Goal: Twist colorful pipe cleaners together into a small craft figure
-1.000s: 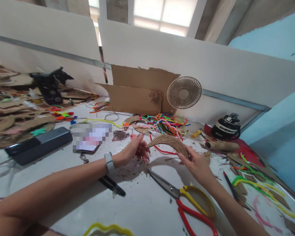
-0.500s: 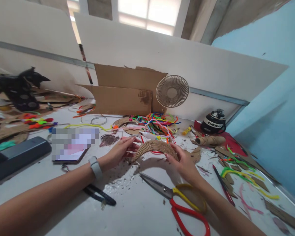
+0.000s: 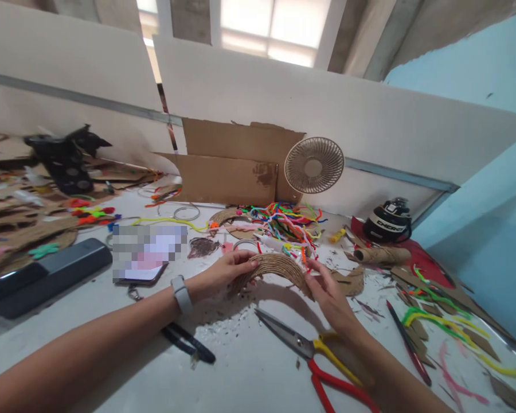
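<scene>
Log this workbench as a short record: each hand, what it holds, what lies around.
left hand: grips the left end of the twine-wrapped arc
right hand: pinches its right end
near side: scissors with red and yellow handles, lying on the table
far side: pipe cleaners in a heap, fan, cardboard
left side: phone

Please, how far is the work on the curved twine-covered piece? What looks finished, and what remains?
Done, it seems: the curved piece is covered with twine along all of its visible face. In hand: the left hand grips one end and the right hand pinches the other. Left, perhaps: trimming or decorating, since the pipe cleaners lie loose in a pile behind it and the scissors lie unused in front.
</scene>
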`<state>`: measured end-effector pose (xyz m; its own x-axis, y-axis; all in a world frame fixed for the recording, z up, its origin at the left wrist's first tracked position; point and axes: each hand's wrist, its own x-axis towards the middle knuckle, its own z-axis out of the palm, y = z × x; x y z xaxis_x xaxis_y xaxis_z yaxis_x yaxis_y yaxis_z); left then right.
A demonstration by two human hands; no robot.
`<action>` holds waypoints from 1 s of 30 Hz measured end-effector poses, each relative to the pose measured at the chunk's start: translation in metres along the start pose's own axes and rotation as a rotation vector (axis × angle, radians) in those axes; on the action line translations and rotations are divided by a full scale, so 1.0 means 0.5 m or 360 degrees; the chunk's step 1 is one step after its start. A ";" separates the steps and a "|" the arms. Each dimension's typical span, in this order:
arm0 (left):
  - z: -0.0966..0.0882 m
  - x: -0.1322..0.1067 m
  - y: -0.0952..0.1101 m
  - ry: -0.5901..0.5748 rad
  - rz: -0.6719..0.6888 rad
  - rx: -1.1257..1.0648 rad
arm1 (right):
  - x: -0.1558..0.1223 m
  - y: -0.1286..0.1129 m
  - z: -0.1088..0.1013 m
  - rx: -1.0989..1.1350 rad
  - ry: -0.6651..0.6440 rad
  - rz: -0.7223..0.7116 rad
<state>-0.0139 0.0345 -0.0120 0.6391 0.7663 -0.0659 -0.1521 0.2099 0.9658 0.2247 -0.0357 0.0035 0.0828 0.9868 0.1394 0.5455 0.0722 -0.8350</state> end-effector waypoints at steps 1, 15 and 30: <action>-0.003 0.001 0.001 0.0053 0.0011 -0.0019 | 0.003 0.006 -0.001 0.0009 -0.0016 0.0007; -0.009 0.006 -0.004 0.0145 0.0012 -0.0272 | 0.033 0.063 -0.024 -0.0443 -0.0090 -0.0254; -0.002 0.002 0.003 0.0535 0.0036 -0.0413 | -0.069 -0.108 -0.084 -0.1462 -0.1309 -0.0360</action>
<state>-0.0141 0.0363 -0.0111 0.3586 0.9188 -0.1649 -0.3755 0.3037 0.8757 0.2272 -0.0797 0.0663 -0.4525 0.7874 -0.4186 0.8860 0.4503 -0.1106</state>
